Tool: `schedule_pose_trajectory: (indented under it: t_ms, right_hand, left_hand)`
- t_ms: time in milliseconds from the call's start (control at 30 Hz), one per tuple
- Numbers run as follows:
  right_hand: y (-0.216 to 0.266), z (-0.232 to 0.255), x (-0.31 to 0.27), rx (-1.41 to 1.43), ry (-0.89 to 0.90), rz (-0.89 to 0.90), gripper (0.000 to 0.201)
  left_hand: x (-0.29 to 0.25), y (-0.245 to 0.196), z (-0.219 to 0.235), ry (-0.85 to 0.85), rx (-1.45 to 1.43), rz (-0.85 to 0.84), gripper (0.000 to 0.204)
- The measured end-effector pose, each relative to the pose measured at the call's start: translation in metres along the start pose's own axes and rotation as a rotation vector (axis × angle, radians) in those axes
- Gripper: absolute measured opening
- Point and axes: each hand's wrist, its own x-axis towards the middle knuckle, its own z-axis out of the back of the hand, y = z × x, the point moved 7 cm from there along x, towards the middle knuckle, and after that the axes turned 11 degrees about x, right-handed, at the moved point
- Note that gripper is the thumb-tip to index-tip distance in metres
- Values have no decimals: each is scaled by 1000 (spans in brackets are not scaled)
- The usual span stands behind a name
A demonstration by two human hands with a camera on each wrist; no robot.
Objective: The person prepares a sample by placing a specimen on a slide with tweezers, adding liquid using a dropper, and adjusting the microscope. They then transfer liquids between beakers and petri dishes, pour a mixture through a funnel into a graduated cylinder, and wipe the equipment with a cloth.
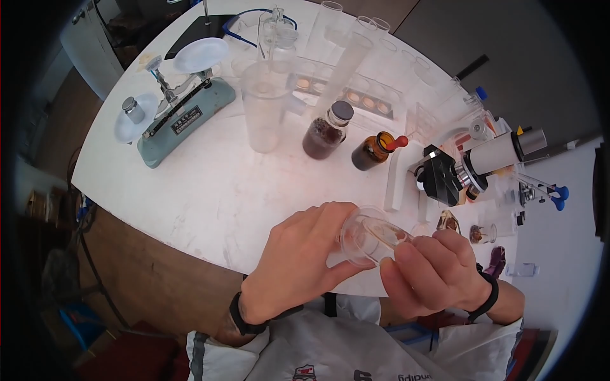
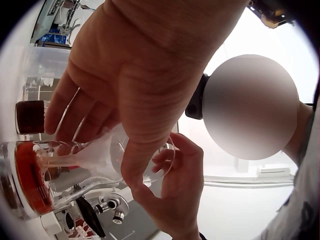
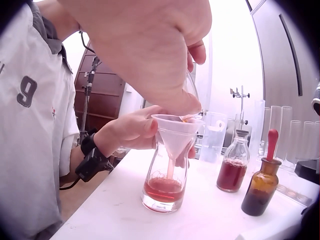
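A waisted clear glass flask [image 3: 165,192] stands on the table with red liquid in its bottom. A translucent plastic funnel [image 3: 176,136] sits in its mouth, stem pointing down toward the liquid. My left hand [image 1: 305,260] holds the flask around its upper part, thumb at the funnel's rim and fingers behind the glass. My right hand [image 1: 435,270] pinches a small clear glass dish [image 1: 386,232] by its edge, tilted over the funnel's opening. In the right wrist view, my right fingers cover much of the dish, and a bit of orange shows at its lower edge.
Beyond my hands stand a stoppered bottle of dark red liquid [image 1: 325,134] and an amber bottle [image 1: 372,152] with a red dropper bulb. A microscope [image 1: 457,168] is to the right, a balance scale [image 1: 184,120] at left, a tall plastic beaker [image 1: 264,108] between.
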Motion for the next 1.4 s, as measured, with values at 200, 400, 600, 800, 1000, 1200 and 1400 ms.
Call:
schedule_pose_trajectory:
  t_ms: [200,400,600,800,1000,1200,1400]
  right_hand:
    - [1,3,0,-99,-12,-96,30]
    - [-44,18,-39,149,-172,-621,73]
    - [-29,-43,-95,513,-51,-1000,78]
    - [-18,-81,-112,554,-40,-1056,72]
    - [-17,-85,-122,497,-28,-1084,76]
    - [-19,-33,-159,416,-137,-1198,69]
    - [-12,83,-375,-279,-282,-1823,41]
  left_hand:
    - [0,1,-1,-31,27,-11,66]
    - [0,2,1,19,15,67,68]
    - [1,1,1,20,-13,74,64]
    - [-1,2,4,-6,63,132,68]
    - [-6,11,-2,-80,-68,218,68]
    - [-7,6,3,0,34,234,65]
    - [-19,-6,11,3,142,229,84]
